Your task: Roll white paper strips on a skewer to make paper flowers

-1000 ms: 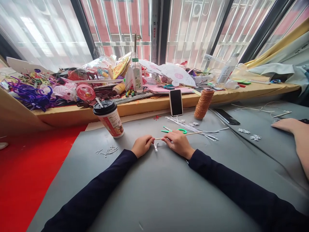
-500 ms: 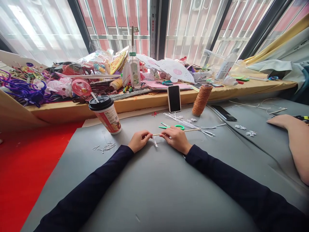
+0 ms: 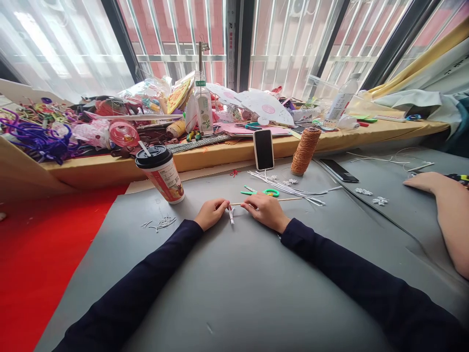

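From my end I see the left hand's (image 3: 211,214) thumb and fingertips closed in a pinch at the left end of a thin stick (image 3: 238,204). The right hand (image 3: 269,211) has its fingers curled down, grasping the same stick farther along, and the rest of it sticks out past the right knuckles. A small white cord piece (image 3: 231,216) hangs just beside the left fingertips, its lower end toward me; I can't tell whether it is also caught between those pads or only looped on the stick.

I judge the stick to be light and stiff, probably wood, rolling easily between finger and thumb but liable to snap if bent hard. It is best taken near both ends, with a light pinch. The cord looks soft and nearly weightless; I'd take it close to the stick, since its loose tails would flop and give little control.

Just beyond the right fingers lie green-handled scissors (image 3: 271,191), with loose white cords (image 3: 298,191) past them to the right. Left of the left fingers are pale snippets (image 3: 163,224) and, farther out, a lidded cup (image 3: 166,180). A cone of brown twine (image 3: 305,152) leans beyond the right hand.
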`<state>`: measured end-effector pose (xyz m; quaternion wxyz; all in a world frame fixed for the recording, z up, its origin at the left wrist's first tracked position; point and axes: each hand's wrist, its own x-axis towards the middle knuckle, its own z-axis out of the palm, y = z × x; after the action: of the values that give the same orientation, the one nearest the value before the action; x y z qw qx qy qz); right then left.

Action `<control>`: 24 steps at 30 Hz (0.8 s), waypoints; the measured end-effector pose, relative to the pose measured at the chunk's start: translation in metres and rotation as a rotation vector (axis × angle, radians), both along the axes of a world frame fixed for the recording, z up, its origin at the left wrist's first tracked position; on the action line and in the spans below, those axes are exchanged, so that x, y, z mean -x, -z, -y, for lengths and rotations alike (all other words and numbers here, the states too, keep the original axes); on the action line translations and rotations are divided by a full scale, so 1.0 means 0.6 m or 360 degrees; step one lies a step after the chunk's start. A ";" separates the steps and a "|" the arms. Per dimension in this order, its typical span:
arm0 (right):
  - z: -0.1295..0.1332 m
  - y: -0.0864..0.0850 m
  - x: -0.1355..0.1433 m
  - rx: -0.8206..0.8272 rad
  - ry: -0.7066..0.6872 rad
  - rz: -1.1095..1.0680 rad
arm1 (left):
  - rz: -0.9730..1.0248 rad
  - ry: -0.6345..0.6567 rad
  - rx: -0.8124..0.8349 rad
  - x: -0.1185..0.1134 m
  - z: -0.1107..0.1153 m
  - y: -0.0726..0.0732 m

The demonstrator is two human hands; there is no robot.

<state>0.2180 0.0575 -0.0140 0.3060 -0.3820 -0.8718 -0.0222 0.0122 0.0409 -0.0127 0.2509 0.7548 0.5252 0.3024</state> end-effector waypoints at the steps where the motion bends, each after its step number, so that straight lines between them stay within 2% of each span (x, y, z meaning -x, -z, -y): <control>1: 0.000 0.000 0.000 0.0014 0.0000 0.0001 | -0.0003 -0.0001 0.0005 0.000 -0.001 0.001; 13: -0.001 0.002 -0.001 0.0036 -0.0028 0.0003 | -0.0044 0.0006 0.0037 0.002 -0.003 0.006; 24: -0.004 0.000 -0.002 0.0068 -0.0097 -0.0009 | 0.0042 0.0082 0.0016 0.004 0.000 -0.001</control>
<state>0.2195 0.0598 -0.0139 0.3008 -0.3618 -0.8824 0.0068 0.0099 0.0411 -0.0123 0.2694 0.7627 0.5038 0.3032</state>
